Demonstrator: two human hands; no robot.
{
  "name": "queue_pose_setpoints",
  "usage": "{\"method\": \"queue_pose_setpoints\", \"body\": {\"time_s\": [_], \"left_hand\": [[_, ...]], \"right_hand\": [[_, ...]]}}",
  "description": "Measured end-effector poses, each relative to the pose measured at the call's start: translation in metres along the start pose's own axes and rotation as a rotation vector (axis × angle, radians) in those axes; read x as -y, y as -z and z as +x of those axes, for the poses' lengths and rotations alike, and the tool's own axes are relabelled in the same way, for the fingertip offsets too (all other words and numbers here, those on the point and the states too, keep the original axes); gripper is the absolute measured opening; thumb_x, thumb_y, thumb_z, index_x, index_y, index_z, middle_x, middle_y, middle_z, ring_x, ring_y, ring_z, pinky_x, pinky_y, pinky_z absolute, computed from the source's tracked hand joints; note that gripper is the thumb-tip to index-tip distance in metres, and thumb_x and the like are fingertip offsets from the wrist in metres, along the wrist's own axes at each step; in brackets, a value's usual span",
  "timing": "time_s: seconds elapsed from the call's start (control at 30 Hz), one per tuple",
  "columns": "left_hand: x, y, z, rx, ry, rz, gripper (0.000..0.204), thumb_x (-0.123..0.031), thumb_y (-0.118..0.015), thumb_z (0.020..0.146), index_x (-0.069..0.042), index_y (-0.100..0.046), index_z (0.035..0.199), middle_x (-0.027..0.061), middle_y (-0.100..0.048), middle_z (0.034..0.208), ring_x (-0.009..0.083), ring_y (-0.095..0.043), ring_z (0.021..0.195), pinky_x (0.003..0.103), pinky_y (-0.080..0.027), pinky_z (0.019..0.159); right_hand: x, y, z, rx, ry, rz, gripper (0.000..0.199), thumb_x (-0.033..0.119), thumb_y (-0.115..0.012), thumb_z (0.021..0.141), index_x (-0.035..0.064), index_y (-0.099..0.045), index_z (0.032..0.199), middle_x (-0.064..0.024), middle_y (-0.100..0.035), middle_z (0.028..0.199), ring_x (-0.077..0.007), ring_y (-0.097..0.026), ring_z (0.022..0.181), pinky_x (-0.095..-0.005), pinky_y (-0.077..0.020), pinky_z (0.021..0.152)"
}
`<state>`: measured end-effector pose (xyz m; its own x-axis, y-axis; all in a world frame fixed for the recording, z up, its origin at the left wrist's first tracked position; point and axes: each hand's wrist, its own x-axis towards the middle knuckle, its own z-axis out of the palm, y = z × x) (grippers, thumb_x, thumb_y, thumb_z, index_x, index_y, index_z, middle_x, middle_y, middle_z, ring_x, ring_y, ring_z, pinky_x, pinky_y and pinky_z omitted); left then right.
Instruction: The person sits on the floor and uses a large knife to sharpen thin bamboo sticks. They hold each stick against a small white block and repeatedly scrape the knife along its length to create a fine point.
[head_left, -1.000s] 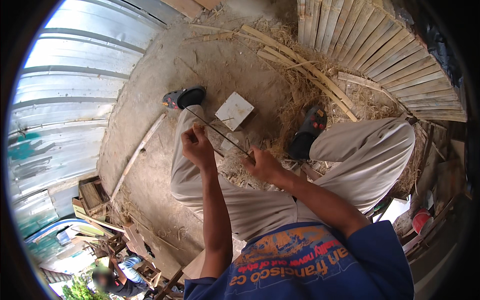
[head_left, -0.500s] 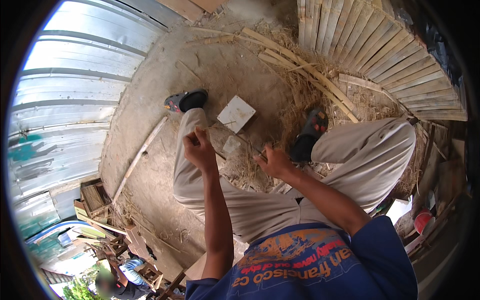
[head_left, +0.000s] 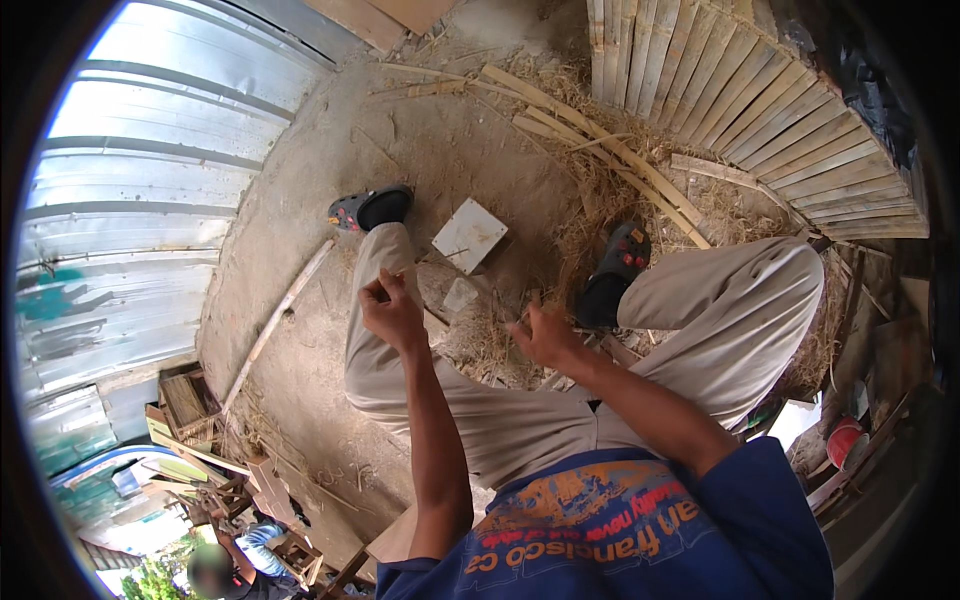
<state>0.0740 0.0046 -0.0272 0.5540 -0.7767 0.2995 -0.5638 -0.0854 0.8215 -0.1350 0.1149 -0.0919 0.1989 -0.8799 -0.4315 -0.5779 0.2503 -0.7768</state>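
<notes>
My left hand (head_left: 393, 312) is closed in a pinch above my left trouser leg. Whatever lies between its fingertips is too thin to make out. To its right, my right hand (head_left: 548, 334) is curled over the straw-strewn ground between my legs, its index finger raised. A slim dark thing seems to reach from its fingers, but it blurs into the ground and I cannot tell its kind. Past both hands a pale square block (head_left: 468, 236) rests on the dirt, with a small translucent piece (head_left: 460, 295) on its near side.
Long split bamboo strips (head_left: 600, 140) and shavings lie ahead to the right, near a slatted bamboo panel (head_left: 740, 95). A corrugated metal wall (head_left: 150, 180) rises on the left. One wooden strip (head_left: 280, 325) lies along it. Another person (head_left: 255, 560) is at the lower left, by wooden furniture.
A thin strip seen at my left fingertips and a slim tool reaching from my right hand no longer show clearly. My left hand has dropped slightly toward me; my right hand has shifted a little right.
</notes>
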Motion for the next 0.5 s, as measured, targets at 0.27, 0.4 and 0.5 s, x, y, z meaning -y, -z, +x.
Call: {"method": "queue_pose_setpoints", "body": {"time_s": [0.27, 0.4, 0.5], "left_hand": [[0.000, -0.003, 0.004, 0.016, -0.032, 0.007, 0.028, -0.019, -0.068, 0.097, 0.003, -0.061, 0.081, 0.0148, -0.073, 0.076, 0.0181, -0.072, 0.070, 0.029, -0.055, 0.061], [-0.005, -0.003, 0.007, 0.039, -0.011, 0.019, 0.028, -0.019, -0.067, 0.097, 0.003, -0.061, 0.082, 0.0147, -0.073, 0.077, 0.0178, -0.072, 0.071, 0.028, -0.055, 0.062], [-0.005, -0.001, 0.006, 0.046, -0.026, -0.014, 0.027, -0.019, -0.067, 0.097, 0.003, -0.061, 0.083, 0.0140, -0.073, 0.077, 0.0176, -0.072, 0.071, 0.028, -0.055, 0.062]], "right_hand": [[-0.019, -0.009, 0.008, -0.145, 0.004, -0.060, 0.059, 0.040, -0.057, 0.097, -0.0108, -0.050, 0.126, -0.0311, -0.067, 0.094, -0.0471, -0.066, 0.094, -0.0518, -0.0532, 0.083], [-0.022, 0.004, 0.016, -0.099, -0.061, -0.047, 0.057, 0.042, -0.058, 0.096, -0.0090, -0.052, 0.120, -0.0308, -0.067, 0.093, -0.0469, -0.067, 0.094, -0.0524, -0.0530, 0.082], [-0.016, 0.008, 0.017, -0.047, -0.022, -0.055, 0.057, 0.043, -0.060, 0.095, -0.0084, -0.053, 0.119, -0.0308, -0.067, 0.092, -0.0467, -0.067, 0.095, -0.0525, -0.0532, 0.081]]}}
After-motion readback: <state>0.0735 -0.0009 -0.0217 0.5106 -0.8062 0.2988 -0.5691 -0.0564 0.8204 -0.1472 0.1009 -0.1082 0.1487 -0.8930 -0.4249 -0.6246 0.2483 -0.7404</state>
